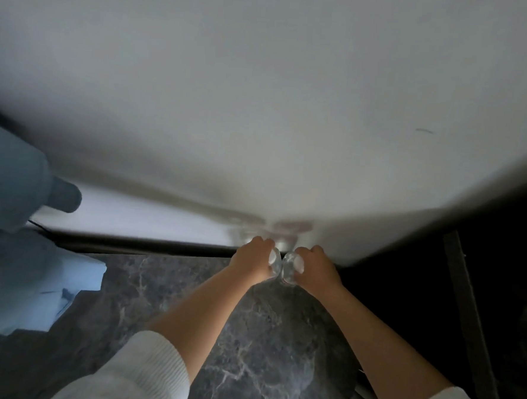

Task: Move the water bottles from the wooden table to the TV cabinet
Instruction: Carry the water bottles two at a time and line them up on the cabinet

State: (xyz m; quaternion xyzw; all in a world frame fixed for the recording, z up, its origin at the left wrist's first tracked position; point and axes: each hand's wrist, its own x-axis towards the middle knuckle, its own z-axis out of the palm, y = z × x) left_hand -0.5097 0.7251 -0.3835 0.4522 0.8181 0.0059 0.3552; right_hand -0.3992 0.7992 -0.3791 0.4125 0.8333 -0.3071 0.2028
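Note:
I hold two clear plastic water bottles side by side at the front edge of a glossy white cabinet top [137, 216]. My left hand [251, 258] grips the left bottle [274, 263] near its white cap. The fingers of my right hand [315, 265] are curled round the right bottle [289, 267] in the same way. The bottles touch each other, and their faint reflection shows on the white surface just behind them. Whether their bases rest on the top is hidden by my hands.
A white wall [263, 76] rises right behind the cabinet. Pale blue fabric [16, 184] lies at the left, partly on the cabinet top. Dark marbled floor [247, 337] is below my arms. A dark area with a slanted frame [465, 304] fills the right.

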